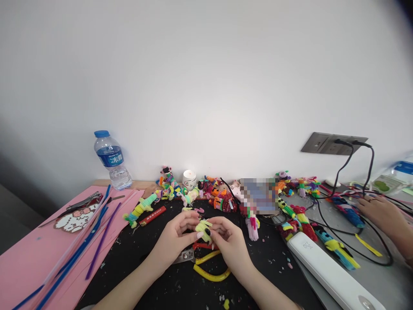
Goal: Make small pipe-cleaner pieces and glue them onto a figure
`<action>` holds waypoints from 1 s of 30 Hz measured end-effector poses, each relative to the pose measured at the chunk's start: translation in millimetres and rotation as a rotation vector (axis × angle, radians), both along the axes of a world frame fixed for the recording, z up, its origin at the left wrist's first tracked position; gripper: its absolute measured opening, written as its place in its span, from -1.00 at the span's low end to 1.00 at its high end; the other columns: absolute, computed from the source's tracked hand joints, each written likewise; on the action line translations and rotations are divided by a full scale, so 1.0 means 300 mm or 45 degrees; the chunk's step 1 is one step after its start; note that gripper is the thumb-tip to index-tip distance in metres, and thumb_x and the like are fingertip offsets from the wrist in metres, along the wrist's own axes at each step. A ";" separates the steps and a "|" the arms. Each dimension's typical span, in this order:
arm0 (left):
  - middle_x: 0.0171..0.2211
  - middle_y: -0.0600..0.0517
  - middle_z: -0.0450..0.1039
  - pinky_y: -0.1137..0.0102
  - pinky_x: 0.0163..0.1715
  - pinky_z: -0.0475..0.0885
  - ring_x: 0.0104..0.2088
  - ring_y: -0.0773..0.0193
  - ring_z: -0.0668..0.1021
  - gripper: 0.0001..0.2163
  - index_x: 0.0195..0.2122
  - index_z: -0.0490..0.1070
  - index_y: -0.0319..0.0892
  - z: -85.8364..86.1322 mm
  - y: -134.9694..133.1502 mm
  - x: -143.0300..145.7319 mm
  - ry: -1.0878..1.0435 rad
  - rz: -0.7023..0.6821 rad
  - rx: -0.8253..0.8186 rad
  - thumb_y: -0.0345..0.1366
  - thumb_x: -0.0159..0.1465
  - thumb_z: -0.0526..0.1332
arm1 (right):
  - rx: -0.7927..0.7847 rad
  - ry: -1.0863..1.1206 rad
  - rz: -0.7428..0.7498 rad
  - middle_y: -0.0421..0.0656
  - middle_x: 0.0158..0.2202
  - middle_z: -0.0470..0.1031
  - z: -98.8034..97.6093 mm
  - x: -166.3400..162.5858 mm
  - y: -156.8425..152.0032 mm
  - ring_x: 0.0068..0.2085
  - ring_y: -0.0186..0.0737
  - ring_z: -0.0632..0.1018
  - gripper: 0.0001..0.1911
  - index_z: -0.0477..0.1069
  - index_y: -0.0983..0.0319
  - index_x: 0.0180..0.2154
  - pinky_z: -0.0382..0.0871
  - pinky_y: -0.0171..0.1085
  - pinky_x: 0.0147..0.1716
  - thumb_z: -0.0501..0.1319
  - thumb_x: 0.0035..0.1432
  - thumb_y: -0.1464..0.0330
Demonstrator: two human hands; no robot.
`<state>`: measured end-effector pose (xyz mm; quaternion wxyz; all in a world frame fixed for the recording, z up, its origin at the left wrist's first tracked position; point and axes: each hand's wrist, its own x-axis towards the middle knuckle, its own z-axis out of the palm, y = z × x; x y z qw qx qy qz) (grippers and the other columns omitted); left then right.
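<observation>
My left hand (176, 239) and my right hand (229, 241) meet over a black mat (161, 280), both pinched on a small pale yellow pipe-cleaner piece (203, 228). The fingers of both hands are curled round it, and part of it is hidden between them. Just below my hands lie yellow-handled pliers (209, 269) on the mat.
Several colourful pipe-cleaner figures (193, 193) lie along the wall. Pink paper (29, 262) with blue and purple pipe cleaners (80, 249) and scissors is at the left, beside a water bottle (112, 160). A white box (329, 273), black cables and another person's hand (380, 213) are at the right.
</observation>
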<state>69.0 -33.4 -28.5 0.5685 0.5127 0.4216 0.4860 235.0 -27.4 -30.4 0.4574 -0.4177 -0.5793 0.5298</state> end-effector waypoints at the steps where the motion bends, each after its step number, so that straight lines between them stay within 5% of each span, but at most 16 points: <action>1: -0.25 -0.04 0.50 0.33 -0.16 0.39 -0.20 0.18 0.51 -0.70 -0.19 0.37 -0.21 0.002 -0.001 0.001 0.001 -0.041 -0.006 -0.34 0.04 0.31 | -0.015 0.027 -0.001 -0.21 -0.48 0.41 -0.002 0.000 -0.001 -0.53 -0.35 0.41 -0.83 0.39 0.24 -0.27 0.32 -0.36 -0.55 0.17 0.03 0.39; 9: -0.47 0.04 0.45 0.43 -0.37 0.37 -0.41 0.27 0.47 -0.83 -0.39 0.47 -0.22 0.033 -0.018 -0.004 0.288 -0.144 0.076 -0.24 0.18 0.17 | 0.066 -0.056 0.045 -0.21 -0.46 0.41 0.006 -0.001 0.000 -0.46 -0.31 0.42 -0.79 0.40 0.24 -0.22 0.31 -0.35 -0.48 0.18 0.02 0.39; 17: -0.50 0.06 0.42 0.41 -0.36 0.41 -0.43 0.27 0.49 -0.80 -0.41 0.42 -0.21 0.037 -0.025 -0.001 0.320 -0.170 0.077 -0.23 0.23 0.09 | 0.032 -0.053 -0.036 -0.27 -0.55 0.31 0.007 0.005 0.015 -0.52 -0.37 0.34 -0.82 0.33 0.26 -0.44 0.23 -0.39 -0.54 0.21 0.03 0.27; 25: -0.39 0.06 0.41 0.30 -0.36 0.48 -0.42 0.23 0.54 -0.70 -0.14 0.34 -0.16 0.020 -0.011 -0.001 0.120 -0.034 -0.114 -0.10 0.19 0.11 | 0.034 -0.007 -0.142 -0.26 -0.55 0.32 -0.006 0.014 0.024 -0.60 -0.39 0.30 -0.77 0.33 0.24 -0.41 0.12 -0.40 -0.67 0.21 0.05 0.19; 30: -0.35 0.06 0.39 0.36 -0.40 0.48 -0.46 0.32 0.48 -0.70 -0.16 0.36 -0.17 0.016 -0.002 -0.003 0.050 -0.009 -0.119 -0.12 0.15 0.18 | -0.005 0.020 -0.126 -0.29 -0.57 0.28 -0.003 0.013 0.023 -0.62 -0.40 0.27 -0.80 0.31 0.23 -0.39 0.15 -0.39 -0.66 0.19 0.06 0.21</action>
